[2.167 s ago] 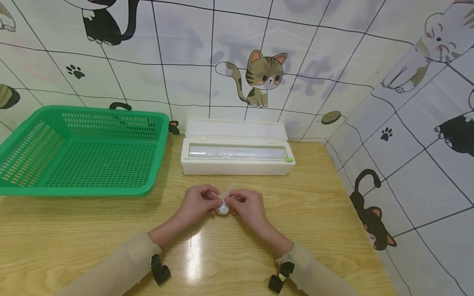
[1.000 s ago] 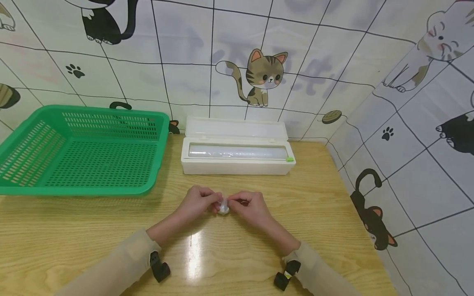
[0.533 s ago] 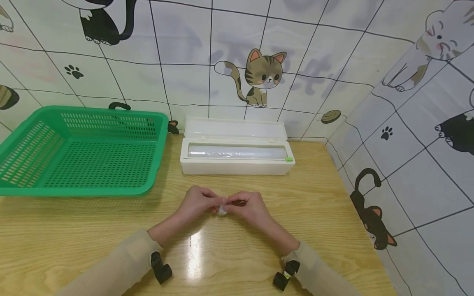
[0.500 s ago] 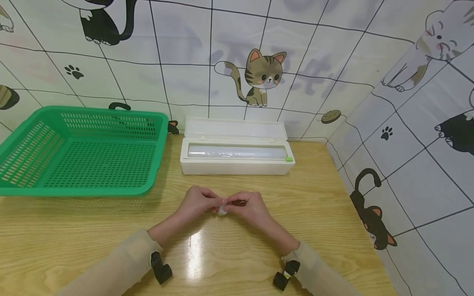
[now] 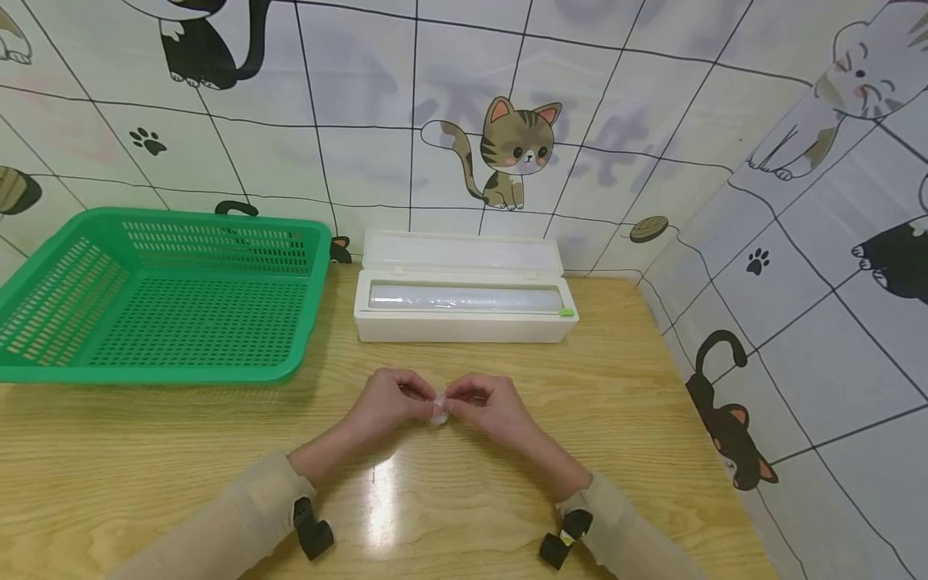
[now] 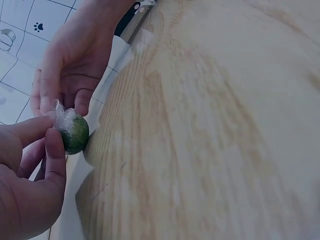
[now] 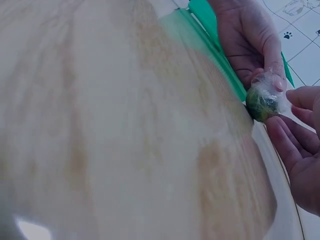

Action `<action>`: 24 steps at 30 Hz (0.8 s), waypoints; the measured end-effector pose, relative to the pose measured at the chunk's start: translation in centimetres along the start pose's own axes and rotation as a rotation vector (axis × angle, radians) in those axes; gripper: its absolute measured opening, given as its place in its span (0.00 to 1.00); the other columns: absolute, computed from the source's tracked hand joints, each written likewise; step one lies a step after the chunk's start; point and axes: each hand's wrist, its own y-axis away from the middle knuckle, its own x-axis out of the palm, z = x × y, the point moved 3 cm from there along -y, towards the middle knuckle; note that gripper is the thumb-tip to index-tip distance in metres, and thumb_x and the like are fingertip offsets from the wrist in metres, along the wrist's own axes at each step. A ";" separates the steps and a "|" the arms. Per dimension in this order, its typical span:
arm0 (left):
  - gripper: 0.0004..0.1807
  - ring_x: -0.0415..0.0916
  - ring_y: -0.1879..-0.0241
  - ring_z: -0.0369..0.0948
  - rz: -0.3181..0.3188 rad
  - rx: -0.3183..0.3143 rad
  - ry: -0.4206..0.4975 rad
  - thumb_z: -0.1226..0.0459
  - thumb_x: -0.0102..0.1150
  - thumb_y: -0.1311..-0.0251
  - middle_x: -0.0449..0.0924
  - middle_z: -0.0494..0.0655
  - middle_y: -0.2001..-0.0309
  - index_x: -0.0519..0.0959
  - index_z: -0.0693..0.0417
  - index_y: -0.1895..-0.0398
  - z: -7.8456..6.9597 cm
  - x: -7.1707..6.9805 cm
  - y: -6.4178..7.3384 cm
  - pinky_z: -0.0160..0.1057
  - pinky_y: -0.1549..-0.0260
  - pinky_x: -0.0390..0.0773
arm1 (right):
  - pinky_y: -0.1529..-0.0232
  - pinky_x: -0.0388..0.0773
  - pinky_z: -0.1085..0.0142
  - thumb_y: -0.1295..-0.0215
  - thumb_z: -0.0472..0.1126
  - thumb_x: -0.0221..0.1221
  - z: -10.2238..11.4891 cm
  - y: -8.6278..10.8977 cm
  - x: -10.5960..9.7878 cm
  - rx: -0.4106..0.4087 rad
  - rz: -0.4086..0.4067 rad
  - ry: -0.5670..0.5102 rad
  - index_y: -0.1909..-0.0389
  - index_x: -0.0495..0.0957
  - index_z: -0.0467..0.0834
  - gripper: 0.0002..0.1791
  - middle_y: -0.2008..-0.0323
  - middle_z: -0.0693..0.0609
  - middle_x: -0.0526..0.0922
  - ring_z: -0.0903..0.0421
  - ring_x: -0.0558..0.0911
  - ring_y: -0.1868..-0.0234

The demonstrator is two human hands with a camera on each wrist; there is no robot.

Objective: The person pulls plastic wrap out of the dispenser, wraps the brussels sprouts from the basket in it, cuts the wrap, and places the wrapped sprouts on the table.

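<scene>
Between the fingertips of both hands is a small round green fruit [image 6: 76, 136] in crumpled cling film, resting at the tabletop. Its clear cling film [image 7: 272, 82] is bunched on top, and in the head view the wrapped fruit [image 5: 439, 412] shows only as a pale shiny bit. My left hand [image 5: 391, 403] pinches the film and fruit from the left. From the right, my right hand [image 5: 489, 407] holds the other side with thumb and fingertips. Some of the fruit is hidden behind fingers.
A white cling film box [image 5: 464, 329] stands behind the hands, lid raised, with the film roll [image 5: 464, 298] inside and a green slider [image 5: 566, 312]. At the left stands a green plastic basket [image 5: 210, 374]. Cat-patterned sheeting [image 5: 362, 161] rises behind the wooden table [image 5: 464, 515].
The upright tail of film has been folded down against the fruit. Both hands have shifted their fingers around it, staying at the same spot on the table.
</scene>
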 end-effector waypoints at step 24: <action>0.18 0.80 0.71 0.39 0.050 0.102 -0.155 0.67 0.83 0.57 0.83 0.43 0.73 0.83 0.59 0.64 -0.1 0.3 -0.3 0.33 0.71 0.81 | 0.57 0.85 0.67 0.37 0.34 0.71 0.8 -0.1 0.2 -0.269 0.060 0.242 0.58 0.90 0.39 0.08 0.61 0.49 0.90 0.57 0.87 0.59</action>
